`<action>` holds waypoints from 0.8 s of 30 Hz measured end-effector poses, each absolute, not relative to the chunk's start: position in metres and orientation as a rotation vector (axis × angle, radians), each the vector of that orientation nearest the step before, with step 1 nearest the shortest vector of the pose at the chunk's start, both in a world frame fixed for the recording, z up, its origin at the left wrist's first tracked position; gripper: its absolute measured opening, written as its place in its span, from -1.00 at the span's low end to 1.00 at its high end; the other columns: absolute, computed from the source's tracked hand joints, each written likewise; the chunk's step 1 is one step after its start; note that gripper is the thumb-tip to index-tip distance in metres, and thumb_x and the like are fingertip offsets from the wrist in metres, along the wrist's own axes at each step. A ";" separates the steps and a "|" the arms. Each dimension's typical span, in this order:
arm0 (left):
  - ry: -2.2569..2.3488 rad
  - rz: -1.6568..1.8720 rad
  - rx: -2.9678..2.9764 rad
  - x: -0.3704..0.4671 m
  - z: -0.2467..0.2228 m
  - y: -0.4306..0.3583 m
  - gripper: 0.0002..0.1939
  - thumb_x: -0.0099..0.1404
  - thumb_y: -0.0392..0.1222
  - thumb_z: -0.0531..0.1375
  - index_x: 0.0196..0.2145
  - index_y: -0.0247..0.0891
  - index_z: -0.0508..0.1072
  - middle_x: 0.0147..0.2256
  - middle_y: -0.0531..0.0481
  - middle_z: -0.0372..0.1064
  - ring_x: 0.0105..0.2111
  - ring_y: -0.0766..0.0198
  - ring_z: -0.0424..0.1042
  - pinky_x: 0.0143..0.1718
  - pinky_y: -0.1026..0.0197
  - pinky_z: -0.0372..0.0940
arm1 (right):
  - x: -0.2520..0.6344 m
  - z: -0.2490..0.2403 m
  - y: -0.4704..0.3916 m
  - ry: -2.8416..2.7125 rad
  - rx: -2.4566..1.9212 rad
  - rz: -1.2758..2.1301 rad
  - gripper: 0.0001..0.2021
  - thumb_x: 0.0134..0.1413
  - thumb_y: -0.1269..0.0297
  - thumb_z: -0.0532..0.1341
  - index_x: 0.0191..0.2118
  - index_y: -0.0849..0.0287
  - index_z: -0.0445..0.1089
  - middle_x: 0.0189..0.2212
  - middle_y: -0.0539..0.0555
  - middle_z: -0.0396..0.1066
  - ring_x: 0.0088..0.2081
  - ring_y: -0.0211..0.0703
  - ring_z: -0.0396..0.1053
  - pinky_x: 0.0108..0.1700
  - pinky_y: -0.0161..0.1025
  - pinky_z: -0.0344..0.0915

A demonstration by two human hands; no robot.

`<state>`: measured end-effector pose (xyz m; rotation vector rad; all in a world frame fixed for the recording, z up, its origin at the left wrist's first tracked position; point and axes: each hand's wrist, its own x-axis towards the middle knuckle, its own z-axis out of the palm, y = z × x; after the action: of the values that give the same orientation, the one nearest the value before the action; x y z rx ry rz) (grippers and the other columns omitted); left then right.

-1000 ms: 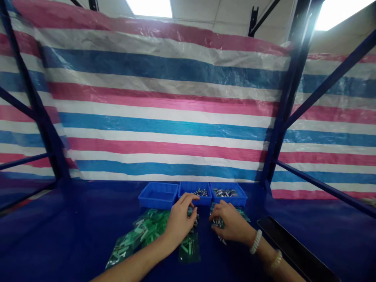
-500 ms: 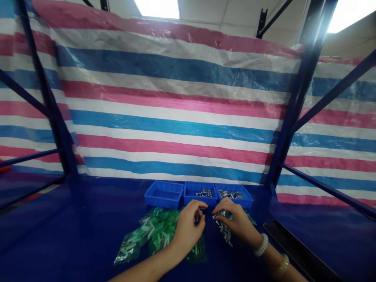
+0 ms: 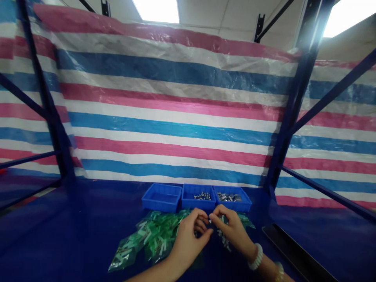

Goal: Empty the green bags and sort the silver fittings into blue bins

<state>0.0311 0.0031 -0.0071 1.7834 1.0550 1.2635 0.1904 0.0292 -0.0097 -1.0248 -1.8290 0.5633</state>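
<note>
My left hand (image 3: 192, 237) is curled beside the green bags (image 3: 160, 231), with its thumb and fingertips apart; nothing can be made out between them. Close to its fingertips, my right hand (image 3: 230, 227) is pinched on a tiny pale piece (image 3: 210, 221), too small to name. Loose small metal parts (image 3: 225, 241) lie on the blue table under and beside my right hand. Behind the hands stand the middle blue bin (image 3: 198, 203) with small metal parts and the right blue bin (image 3: 233, 205) with more metal pieces.
An empty blue bin (image 3: 161, 204) stands at the left of the row. A long black tray (image 3: 296, 250) lies on the right of the blue table (image 3: 73, 235). Blue metal posts flank a striped sheet (image 3: 176, 105) behind the table.
My right hand has moved left and its fingertips have closed together. Both hands are now nearer each other. The view has shifted slightly.
</note>
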 end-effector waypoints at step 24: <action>1.254 1.368 2.232 0.023 0.031 0.087 -0.79 0.09 -0.31 0.18 -0.25 -0.21 0.42 -0.30 0.01 0.44 -0.43 0.26 0.40 -0.32 0.17 0.28 | 0.231 -0.004 0.052 -2.155 -1.137 0.356 -0.89 -0.10 0.43 0.26 -0.40 0.12 0.51 -0.39 0.02 0.49 -0.24 -0.08 0.37 -0.05 -0.11 0.13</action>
<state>0.0225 0.0867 0.0307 2.2320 1.2541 1.3678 0.2314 0.0521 -0.0038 -1.1370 -2.1552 0.3563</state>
